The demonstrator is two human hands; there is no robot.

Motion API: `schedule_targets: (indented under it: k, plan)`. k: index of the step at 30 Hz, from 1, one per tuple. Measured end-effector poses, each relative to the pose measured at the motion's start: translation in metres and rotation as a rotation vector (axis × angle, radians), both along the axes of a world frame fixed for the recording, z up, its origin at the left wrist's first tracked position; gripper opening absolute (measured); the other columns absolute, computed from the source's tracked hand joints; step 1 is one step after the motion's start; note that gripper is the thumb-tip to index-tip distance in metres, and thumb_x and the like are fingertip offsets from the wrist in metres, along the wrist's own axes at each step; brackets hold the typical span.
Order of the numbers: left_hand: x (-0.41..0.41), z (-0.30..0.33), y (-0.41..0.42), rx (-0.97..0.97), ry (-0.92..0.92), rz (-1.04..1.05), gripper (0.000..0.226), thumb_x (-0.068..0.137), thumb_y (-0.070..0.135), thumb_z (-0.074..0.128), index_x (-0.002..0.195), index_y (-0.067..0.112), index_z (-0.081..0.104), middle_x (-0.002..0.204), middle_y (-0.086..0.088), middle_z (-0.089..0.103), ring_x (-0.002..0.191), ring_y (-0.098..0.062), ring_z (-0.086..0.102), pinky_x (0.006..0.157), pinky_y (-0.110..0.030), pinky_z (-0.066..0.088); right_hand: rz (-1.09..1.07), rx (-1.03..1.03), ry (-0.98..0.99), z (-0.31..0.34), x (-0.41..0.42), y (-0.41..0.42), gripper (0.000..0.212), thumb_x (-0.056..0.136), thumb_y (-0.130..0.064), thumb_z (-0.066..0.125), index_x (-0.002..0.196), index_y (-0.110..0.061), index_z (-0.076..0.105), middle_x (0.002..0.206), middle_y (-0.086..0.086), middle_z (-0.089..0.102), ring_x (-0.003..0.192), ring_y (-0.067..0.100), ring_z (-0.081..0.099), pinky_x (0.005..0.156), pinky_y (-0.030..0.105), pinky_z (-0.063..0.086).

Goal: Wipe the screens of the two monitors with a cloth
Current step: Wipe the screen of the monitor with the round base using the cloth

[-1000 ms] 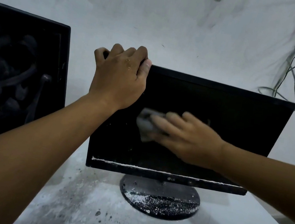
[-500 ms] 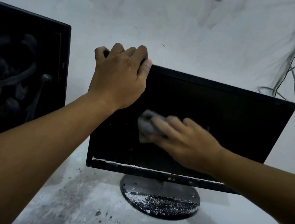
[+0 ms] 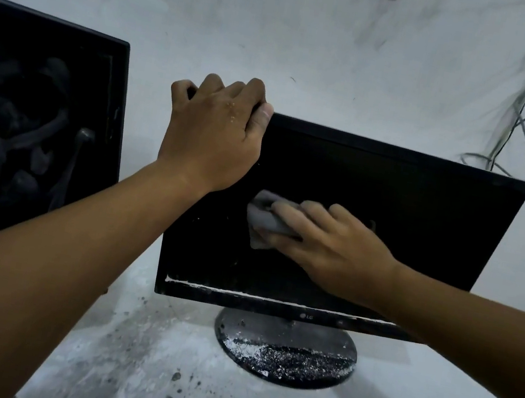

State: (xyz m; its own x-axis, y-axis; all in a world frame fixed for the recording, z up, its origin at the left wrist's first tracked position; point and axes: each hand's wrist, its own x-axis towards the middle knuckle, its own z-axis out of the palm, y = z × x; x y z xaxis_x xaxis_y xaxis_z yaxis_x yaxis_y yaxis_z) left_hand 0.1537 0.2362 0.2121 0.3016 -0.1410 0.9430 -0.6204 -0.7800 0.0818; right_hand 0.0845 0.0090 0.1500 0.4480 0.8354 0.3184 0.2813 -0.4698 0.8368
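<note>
Currently: my right hand (image 3: 333,245) presses the grey cloth (image 3: 263,218) flat-fingered on the right monitor (image 3: 393,200), shifted slightly leftward since a second ago. My left hand (image 3: 212,135) still grips its top corner. Left monitor (image 3: 33,125) awaits wiping, I judge.

Dim, cool, bluish light fills the view, soft and even, with no clear source and only faint shadows on the smudged white wall (image 3: 282,28). The glossy black screen of the left monitor (image 3: 23,124) carries murky grey reflections. Wide-angle distortion bends the edges, and the grey cloth (image 3: 262,219) looks slightly soft.
</note>
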Motion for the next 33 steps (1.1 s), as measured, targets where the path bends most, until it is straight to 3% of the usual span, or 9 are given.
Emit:
schedule_targets:
  k: [2, 7, 10, 12, 17, 21, 25, 28, 33]
  plan:
    - [0.0, -0.001, 0.001, 0.002, -0.002, -0.007, 0.023, 0.103, 0.035, 0.034, 0.099, 0.021, 0.051, 0.095, 0.005, 0.068, 0.094, -0.026, 0.052, 0.086, -0.043, 0.027, -0.012, 0.069, -0.017, -0.006, 0.002, 0.001, 0.046, 0.107, -0.018, 0.028, 0.152, -0.014, 0.034, 0.144, 0.018, 0.044, 0.108, 0.036, 0.053, 0.072, 0.043, 0.046]
    - [0.0, 0.001, 0.009, 0.03, -0.008, -0.049, 0.026, 0.104, 0.038, 0.036, 0.103, 0.02, 0.056, 0.095, 0.002, 0.068, 0.092, -0.025, 0.055, 0.091, -0.041, 0.031, -0.042, -0.29, 0.126, -0.045, -0.014, -0.017, 0.042, 0.104, -0.025, 0.033, 0.138, -0.026, 0.059, 0.147, 0.014, 0.041, 0.115, 0.029, 0.055, 0.077, 0.038, 0.052]
    - [0.001, 0.003, 0.017, -0.004, 0.006, -0.095, 0.033, 0.102, 0.045, 0.043, 0.105, 0.015, 0.056, 0.094, -0.002, 0.063, 0.087, -0.024, 0.052, 0.089, -0.039, 0.036, -0.007, -0.347, 0.158, -0.043, -0.017, -0.02, 0.045, 0.102, -0.023, 0.035, 0.146, -0.022, 0.046, 0.148, 0.014, 0.041, 0.116, 0.027, 0.057, 0.078, 0.036, 0.055]
    - [0.0, 0.006, 0.021, -0.018, 0.025, -0.105, 0.035, 0.1, 0.05, 0.046, 0.095, 0.016, 0.054, 0.089, 0.001, 0.055, 0.082, -0.02, 0.046, 0.082, -0.036, 0.036, 0.034, -0.292, 0.094, -0.027, -0.013, -0.012, 0.045, 0.106, -0.015, 0.023, 0.147, -0.018, 0.04, 0.144, 0.014, 0.045, 0.111, 0.029, 0.058, 0.074, 0.038, 0.052]
    - [-0.005, 0.01, 0.02, -0.032, 0.085, -0.09, 0.027, 0.104, 0.041, 0.043, 0.09, 0.019, 0.05, 0.071, 0.01, 0.043, 0.082, -0.023, 0.042, 0.081, -0.04, 0.037, -0.019, 0.16, -0.071, 0.014, 0.0, 0.012, 0.046, 0.101, -0.014, 0.04, 0.146, -0.014, 0.045, 0.142, 0.02, 0.05, 0.103, 0.037, 0.056, 0.069, 0.045, 0.048]
    - [-0.001, 0.009, 0.024, -0.032, 0.17, -0.132, 0.023, 0.106, 0.03, 0.038, 0.095, 0.015, 0.052, 0.07, 0.017, 0.036, 0.083, -0.027, 0.045, 0.07, -0.036, 0.033, 0.005, -0.112, 0.021, -0.009, -0.006, -0.002, 0.042, 0.102, -0.019, 0.042, 0.143, -0.015, 0.048, 0.141, 0.018, 0.049, 0.106, 0.034, 0.058, 0.071, 0.041, 0.049]
    - [0.003, 0.011, 0.034, 0.013, 0.143, -0.152, 0.027, 0.106, 0.036, 0.04, 0.092, 0.015, 0.051, 0.072, 0.006, 0.046, 0.077, -0.026, 0.048, 0.068, -0.035, 0.035, 0.025, -0.297, 0.081, -0.014, -0.01, -0.014, 0.042, 0.105, -0.016, 0.029, 0.145, -0.018, 0.041, 0.145, 0.013, 0.044, 0.11, 0.029, 0.058, 0.073, 0.038, 0.051]
    - [0.006, 0.014, 0.038, 0.012, 0.117, -0.211, 0.031, 0.104, 0.039, 0.046, 0.091, 0.013, 0.058, 0.077, -0.002, 0.059, 0.076, -0.026, 0.054, 0.069, -0.036, 0.042, 0.059, -0.203, 0.014, 0.01, -0.003, -0.01, 0.035, 0.106, -0.017, 0.037, 0.138, -0.021, 0.051, 0.142, 0.014, 0.052, 0.106, 0.031, 0.06, 0.07, 0.039, 0.048]
    - [0.005, 0.012, 0.038, -0.025, 0.138, -0.26, 0.028, 0.104, 0.035, 0.047, 0.084, 0.017, 0.054, 0.064, 0.008, 0.051, 0.067, -0.023, 0.051, 0.064, -0.032, 0.036, -0.021, 0.188, -0.185, 0.05, 0.006, 0.006, 0.046, 0.099, -0.014, 0.039, 0.143, -0.015, 0.052, 0.145, 0.019, 0.046, 0.105, 0.038, 0.054, 0.074, 0.046, 0.046]
